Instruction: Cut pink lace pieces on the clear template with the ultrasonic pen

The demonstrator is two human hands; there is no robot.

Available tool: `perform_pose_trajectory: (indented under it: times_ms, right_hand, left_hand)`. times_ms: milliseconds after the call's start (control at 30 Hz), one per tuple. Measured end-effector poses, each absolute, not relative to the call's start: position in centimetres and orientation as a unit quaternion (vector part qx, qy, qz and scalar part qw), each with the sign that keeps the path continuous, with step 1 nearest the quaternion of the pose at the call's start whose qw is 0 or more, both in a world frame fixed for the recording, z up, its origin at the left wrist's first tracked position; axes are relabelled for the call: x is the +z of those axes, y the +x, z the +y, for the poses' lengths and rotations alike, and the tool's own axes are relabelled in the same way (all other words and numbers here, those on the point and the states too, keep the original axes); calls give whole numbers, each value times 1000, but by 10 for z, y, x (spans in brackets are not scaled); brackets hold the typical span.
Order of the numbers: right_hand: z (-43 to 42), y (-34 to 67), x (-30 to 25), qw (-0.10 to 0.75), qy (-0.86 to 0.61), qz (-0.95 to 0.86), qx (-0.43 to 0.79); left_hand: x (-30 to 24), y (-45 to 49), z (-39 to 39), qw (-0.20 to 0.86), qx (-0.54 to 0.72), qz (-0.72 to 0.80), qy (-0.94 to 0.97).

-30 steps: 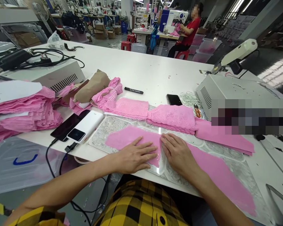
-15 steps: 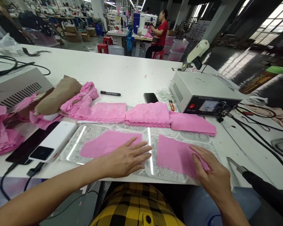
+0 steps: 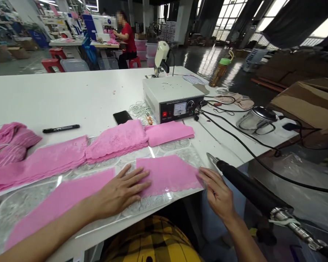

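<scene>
My left hand [image 3: 123, 191] lies flat with its fingers spread, the fingertips on the left edge of a pink fabric piece [image 3: 168, 176]. At that piece's right-hand corner, my right hand [image 3: 217, 193] touches the cloth with outstretched fingers, its thumb held apart below. Another pink fabric piece [image 3: 62, 198] lies to the left, partly under my left forearm. Both pieces rest on a clear-covered, grey patterned mat [image 3: 186, 147]. Behind them runs a row of pink fabric: a lace-edged stack [image 3: 117, 140], a longer stack [image 3: 57, 154] and a plain pile [image 3: 171, 133].
A black-handled tool with a metal blade tip [image 3: 246, 185] juts over the table edge at right. Beyond the fabric stand a metal control box [image 3: 177, 100], a phone [image 3: 121, 117], orange snips [image 3: 149, 119] and a marker [image 3: 61, 128]. A glass mug [image 3: 255, 120] sits right. A person [image 3: 128, 38] sews behind.
The view has swung to the right. My left hand has moved onto the right-hand fabric piece's left edge, and my right hand has shifted to its far right corner.
</scene>
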State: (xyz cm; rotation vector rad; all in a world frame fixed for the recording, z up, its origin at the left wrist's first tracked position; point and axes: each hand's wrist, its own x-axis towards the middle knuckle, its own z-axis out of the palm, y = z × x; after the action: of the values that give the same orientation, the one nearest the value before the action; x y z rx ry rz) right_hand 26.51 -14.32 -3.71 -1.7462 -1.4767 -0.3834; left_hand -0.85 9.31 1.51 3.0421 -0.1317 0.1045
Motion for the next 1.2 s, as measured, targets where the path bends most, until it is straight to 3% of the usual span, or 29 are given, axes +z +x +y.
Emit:
perform_pose_trajectory:
  times_ms: [367,633,1200]
  right_hand:
    - [-159,256,-46,480,-673,-542,-154]
    - [-136,263,-32,466,-770,-429,-81]
    - [-125,271,-26,460,-801,-382,11]
  left_hand:
    - [37,23,87,37,39,-96,994]
    - [27,104,57,103,20,-172,980]
    - [7,86,51,154,10,-139,978]
